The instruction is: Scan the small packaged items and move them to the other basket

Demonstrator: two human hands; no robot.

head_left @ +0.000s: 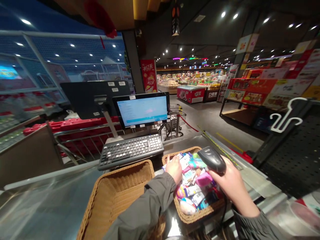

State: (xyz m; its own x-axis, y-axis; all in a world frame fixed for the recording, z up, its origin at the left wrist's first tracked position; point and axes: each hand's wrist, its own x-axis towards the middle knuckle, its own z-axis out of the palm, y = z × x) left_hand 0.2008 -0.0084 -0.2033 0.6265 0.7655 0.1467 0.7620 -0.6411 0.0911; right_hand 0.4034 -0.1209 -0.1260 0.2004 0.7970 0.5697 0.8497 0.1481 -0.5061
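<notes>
Scanning seemingly barely begun: right hand (231, 181) grip closed round scanner (212, 159), above packets (193, 186) heaped in right basket (190, 218) on worktop (50, 206) (all packets seen lie there); left hand (175, 168) touches packets, grip unclear; left basket (112, 196) beside.

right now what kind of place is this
A supermarket checkout, most likely: the right hand holds a barcode scanner, a till screen and keyboard stand ahead, stocked shelves behind.
</notes>
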